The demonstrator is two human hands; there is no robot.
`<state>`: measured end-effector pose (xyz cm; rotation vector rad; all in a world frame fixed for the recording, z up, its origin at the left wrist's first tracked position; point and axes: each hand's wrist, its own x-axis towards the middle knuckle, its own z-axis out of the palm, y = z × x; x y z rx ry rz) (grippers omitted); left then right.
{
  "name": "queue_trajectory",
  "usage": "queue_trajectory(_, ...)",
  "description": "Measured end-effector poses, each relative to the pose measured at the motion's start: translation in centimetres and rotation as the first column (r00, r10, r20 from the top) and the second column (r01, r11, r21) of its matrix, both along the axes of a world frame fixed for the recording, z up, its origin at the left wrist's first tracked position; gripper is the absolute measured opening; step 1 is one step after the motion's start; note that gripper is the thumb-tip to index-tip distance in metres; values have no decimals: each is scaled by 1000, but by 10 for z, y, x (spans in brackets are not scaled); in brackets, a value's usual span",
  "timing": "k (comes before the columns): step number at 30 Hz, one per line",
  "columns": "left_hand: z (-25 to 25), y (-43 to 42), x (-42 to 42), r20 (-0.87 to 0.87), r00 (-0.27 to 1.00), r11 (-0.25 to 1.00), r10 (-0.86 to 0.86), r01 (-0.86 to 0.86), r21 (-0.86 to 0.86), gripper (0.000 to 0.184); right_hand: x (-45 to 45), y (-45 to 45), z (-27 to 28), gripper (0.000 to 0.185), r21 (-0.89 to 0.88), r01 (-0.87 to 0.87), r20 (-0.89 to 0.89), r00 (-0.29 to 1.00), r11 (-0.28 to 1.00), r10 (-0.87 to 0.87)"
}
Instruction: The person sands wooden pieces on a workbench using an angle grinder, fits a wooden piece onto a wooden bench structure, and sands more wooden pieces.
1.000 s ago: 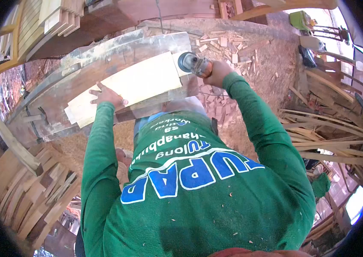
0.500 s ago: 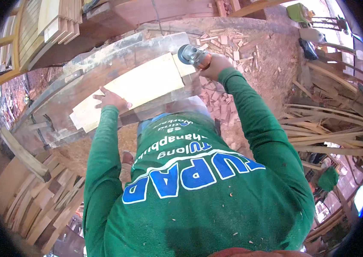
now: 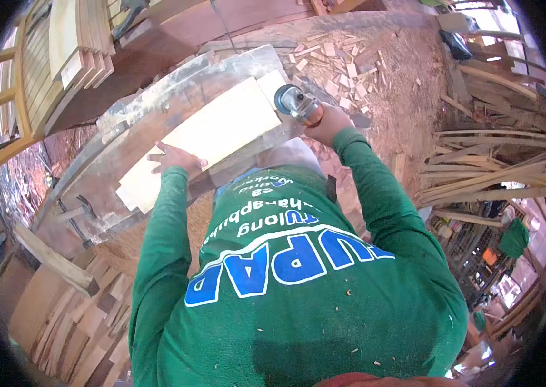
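A pale, slightly curved wooden board [image 3: 221, 126] lies slanted on a dusty workbench [image 3: 137, 106]. My left hand [image 3: 177, 159] rests with spread fingers on the board's lower left part. My right hand [image 3: 329, 124] is wrapped round the handle of an angle grinder [image 3: 297, 103], whose round disc points left. The disc is by the board's right end; whether it touches the wood cannot be made out.
Wood offcuts [image 3: 349, 74] litter the ground beyond the bench. Stacked boards [image 3: 86, 58] stand at the upper left, and long curved strips [image 3: 492, 164] lie on the right. More wood pieces [image 3: 86, 322] are piled at the lower left, near a thick beam [image 3: 57, 261].
The view has turned, and the board appears more steeply slanted. The grinder in my right hand has moved lower and toward me, slightly off the board's end. My left hand stays on the board.
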<state>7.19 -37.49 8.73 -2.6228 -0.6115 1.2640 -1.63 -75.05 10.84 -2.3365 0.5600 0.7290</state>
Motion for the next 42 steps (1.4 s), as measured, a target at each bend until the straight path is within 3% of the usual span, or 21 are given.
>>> queue_trajectory(2, 23, -4, 5, 31, 996, 996, -86, 86, -6, 158, -7, 7, -8, 58, -29, 49, 20, 999, 998, -49)
queue_trajectory(5, 6, 10, 7, 42, 970, 969, -239, 241, -49, 154, -4, 19, -6, 57, -20, 98, 61, 993, 995, -97)
queue_trajectory(8, 7, 20, 5, 105, 970, 960, -218, 233, -157, 152, 3, 26, -8, 57, -31, 100, 55, 994, 995, -98)
queue_trajectory(15, 11, 13, 10, 68, 978, 972, -195, 202, -120, 152, 42, 32, -16, 50, -86, 116, 52, 992, 990, -111)
queue_trajectory(19, 15, 12, 9, 50, 979, 974, -195, 200, -108, 154, 65, 31, -3, 50, -112, 127, -37, 991, 986, -132)
queue_trajectory(24, 10, 17, 6, 64, 978, 971, -196, 203, -129, 156, 49, 30, -9, 51, -57, 142, -17, 990, 988, -143)
queue_trajectory(27, 11, 16, 4, 71, 975, 966, -213, 221, -133, 155, 32, 32, -2, 52, -165, 47, -81, 995, 985, -61)
queue_trajectory(29, 5, 18, 2, 74, 971, 963, -227, 235, -132, 155, 15, 37, 19, 54, -135, 84, -64, 994, 987, -93)
queue_trajectory(33, 15, 17, 8, 61, 942, 937, -329, 334, -107, 142, -15, 33, 3, 56, -66, 149, -2, 989, 987, -149)
queue_trajectory(34, 3, 26, 15, 52, 921, 913, -386, 389, -121, 138, -21, 36, 10, 51, -38, 187, 95, 979, 982, -183)
queue_trajectory(38, 7, 52, 35, 111, 902, 873, -417, 431, -227, 121, -18, 35, -17, 48, -70, 226, 95, 971, 972, -219)
queue_trajectory(40, -5, 58, 39, 173, 868, 835, -466, 496, -238, 118, -3, 35, 5, 46, -61, 235, 97, 969, 970, -228)
queue_trajectory(42, -17, 61, 42, 217, 851, 807, -478, 523, -272, 116, 9, 29, -2, 52, -95, 130, 2, 991, 987, -131)
